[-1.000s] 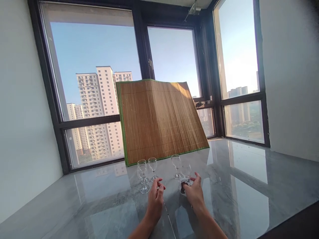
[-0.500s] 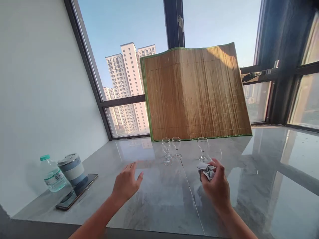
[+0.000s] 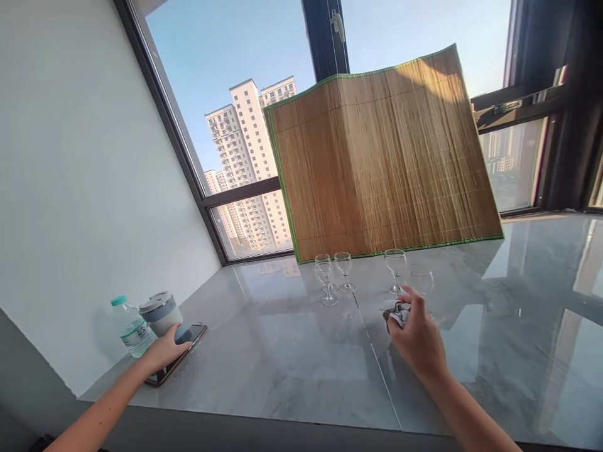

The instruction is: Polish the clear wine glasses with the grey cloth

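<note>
My left hand (image 3: 164,349) is over the smartphone (image 3: 198,333), in front of the lidded paper cup (image 3: 162,307). Its thumb and fingers are apart; whether it touches the phone or cup I cannot tell. A crumpled grey-and-white cloth (image 3: 398,314) is pinched in my right hand (image 3: 421,339), low over the counter. Just beyond that hand stand a stemmed glass (image 3: 394,263) and another glass (image 3: 419,278), partly hidden by my fingers. Further left are more stemmed glasses (image 3: 343,267), two of them overlapping in view.
A clear bottle with a green cap (image 3: 134,329) stands beside the cup, near the white wall (image 3: 85,157). Behind the glasses a bamboo mat (image 3: 386,163) with green edging leans against the window. The grey counter (image 3: 292,364) is glossy and has a dark seam.
My left hand has moved left from the middle of the counter to the phone and cup. My right hand still holds the cloth near the same glasses. The view has tilted.
</note>
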`<state>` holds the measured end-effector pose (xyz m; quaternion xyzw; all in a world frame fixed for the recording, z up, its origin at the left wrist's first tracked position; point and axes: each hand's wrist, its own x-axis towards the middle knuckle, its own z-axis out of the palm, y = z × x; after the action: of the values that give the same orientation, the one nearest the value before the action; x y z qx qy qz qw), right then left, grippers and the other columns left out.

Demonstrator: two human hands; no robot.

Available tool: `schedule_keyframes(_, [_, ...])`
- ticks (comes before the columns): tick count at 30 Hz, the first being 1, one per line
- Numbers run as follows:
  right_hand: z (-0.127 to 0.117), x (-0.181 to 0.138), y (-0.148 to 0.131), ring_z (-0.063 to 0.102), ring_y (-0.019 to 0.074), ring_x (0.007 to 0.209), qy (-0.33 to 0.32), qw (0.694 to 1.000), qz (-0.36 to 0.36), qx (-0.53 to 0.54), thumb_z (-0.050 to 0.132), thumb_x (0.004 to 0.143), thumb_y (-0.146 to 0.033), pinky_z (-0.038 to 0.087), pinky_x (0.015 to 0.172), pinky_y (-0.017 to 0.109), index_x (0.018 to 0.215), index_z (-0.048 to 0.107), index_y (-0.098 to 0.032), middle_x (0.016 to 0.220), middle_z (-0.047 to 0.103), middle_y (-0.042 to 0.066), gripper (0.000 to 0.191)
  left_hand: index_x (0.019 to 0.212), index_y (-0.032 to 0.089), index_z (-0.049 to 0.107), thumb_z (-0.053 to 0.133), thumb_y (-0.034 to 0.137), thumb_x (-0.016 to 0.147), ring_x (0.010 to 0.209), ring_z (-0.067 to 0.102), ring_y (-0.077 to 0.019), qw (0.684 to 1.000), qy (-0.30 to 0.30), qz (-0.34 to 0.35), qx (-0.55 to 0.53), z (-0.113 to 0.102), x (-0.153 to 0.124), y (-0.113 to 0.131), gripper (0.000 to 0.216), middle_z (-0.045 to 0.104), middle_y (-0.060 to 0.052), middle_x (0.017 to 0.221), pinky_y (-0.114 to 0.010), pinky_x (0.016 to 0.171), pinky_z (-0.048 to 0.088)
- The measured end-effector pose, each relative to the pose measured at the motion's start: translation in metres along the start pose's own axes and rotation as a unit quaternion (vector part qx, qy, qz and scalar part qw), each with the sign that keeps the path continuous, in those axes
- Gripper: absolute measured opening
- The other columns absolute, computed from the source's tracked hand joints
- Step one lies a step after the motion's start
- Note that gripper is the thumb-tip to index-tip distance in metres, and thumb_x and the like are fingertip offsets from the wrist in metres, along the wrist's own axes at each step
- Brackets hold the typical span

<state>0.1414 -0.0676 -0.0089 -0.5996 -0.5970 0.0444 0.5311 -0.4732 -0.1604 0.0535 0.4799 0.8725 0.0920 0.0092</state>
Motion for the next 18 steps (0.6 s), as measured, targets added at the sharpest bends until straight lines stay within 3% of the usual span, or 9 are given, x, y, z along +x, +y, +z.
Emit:
schedule_keyframes(4, [-0.002,0.000,0.000,0.061,0.0213,0.076,-0.019,1.000,0.017,0.001,0.049,0.080,-0.032,0.040,0.055,0.027,0.137,0.029,-0.025,0.114,0.060,0.007,0.062,0.145,0.010,0.026,0.057,0.061,0.065,0.090,0.066,-0.0352,0.999,-0.034,0.019,0.014,-0.001,0.005,-0.005,0.100,0.067,-0.017,0.106,-0.037,0.073,0.047])
schedule_keyframes(7, [-0.003,0.001,-0.002,0.060,0.0213,0.076,-0.021,1.000,0.023,0.003,0.049,0.079,-0.033,0.039,0.055,0.027,0.137,0.030,-0.025,0.114,0.060,0.007,0.062,0.143,0.009,0.028,0.057,0.057,0.065,0.094,0.065,-0.0349,0.998,-0.028,0.033,0.039,-0.002,0.003,-0.002,0.096,0.065,-0.018,0.111,-0.035,0.072,0.046])
schedule_keyframes(12, [-0.004,0.002,-0.002,0.060,0.0225,0.078,-0.018,0.999,0.027,-0.001,0.050,0.077,-0.033,0.039,0.057,0.028,0.137,0.031,-0.025,0.113,0.062,0.007,0.063,0.136,0.007,0.033,0.062,0.045,0.058,0.095,0.065,-0.0349,0.998,-0.048,-0.017,0.028,-0.011,-0.004,0.017,0.092,0.062,-0.022,0.118,-0.034,0.068,0.046])
schedule_keyframes(15, [-0.004,0.001,-0.002,0.060,0.0228,0.079,-0.017,1.000,0.026,0.000,0.051,0.076,-0.033,0.039,0.058,0.029,0.137,0.031,-0.025,0.113,0.062,0.007,0.064,0.119,0.009,0.048,0.066,0.047,0.051,0.100,0.062,-0.0350,0.997,-0.075,-0.031,-0.001,-0.022,-0.005,0.022,0.080,0.062,-0.022,0.116,-0.033,0.068,0.047])
schedule_keyframes(18, [-0.004,0.001,-0.001,0.059,0.0228,0.078,-0.017,1.000,0.025,0.003,0.051,0.076,-0.034,0.039,0.057,0.029,0.138,0.031,-0.025,0.113,0.061,0.007,0.065,0.091,0.015,0.055,0.064,0.050,0.052,0.090,0.065,-0.0312,0.993,-0.106,-0.043,-0.022,-0.030,-0.005,0.021,0.054,0.068,-0.016,0.097,-0.030,0.062,0.047])
